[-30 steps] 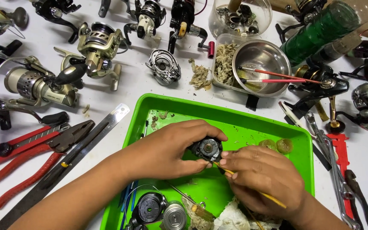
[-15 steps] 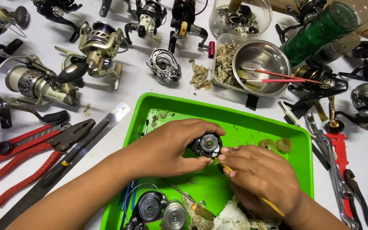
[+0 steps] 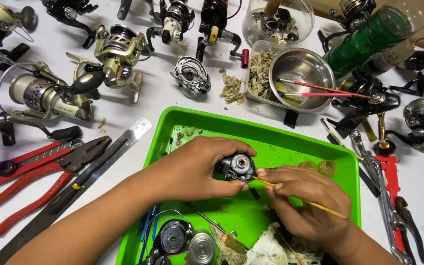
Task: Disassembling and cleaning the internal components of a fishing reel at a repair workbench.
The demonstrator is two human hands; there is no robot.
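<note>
My left hand [image 3: 192, 169] grips a small dark reel body [image 3: 235, 167] over the bright green tray [image 3: 290, 142]. My right hand [image 3: 305, 201] holds a thin yellow-handled brush [image 3: 330, 210] whose tip touches the right side of the reel body. Both hands hover above the middle of the tray. Near the tray's front edge lie a black spool [image 3: 172, 238], a silver spool [image 3: 202, 248] and a crumpled white cloth [image 3: 271, 250].
Several spinning reels [image 3: 50, 95] lie across the white table at the back and both sides. Red-handled pliers [image 3: 40, 174] and a steel ruler [image 3: 94, 172] sit left of the tray. A steel bowl [image 3: 303, 73] with red brushes and a green bottle [image 3: 369, 39] stand behind.
My right hand has shifted slightly, moving the brush tip along the reel body. My left hand keeps its grip in the same place.
</note>
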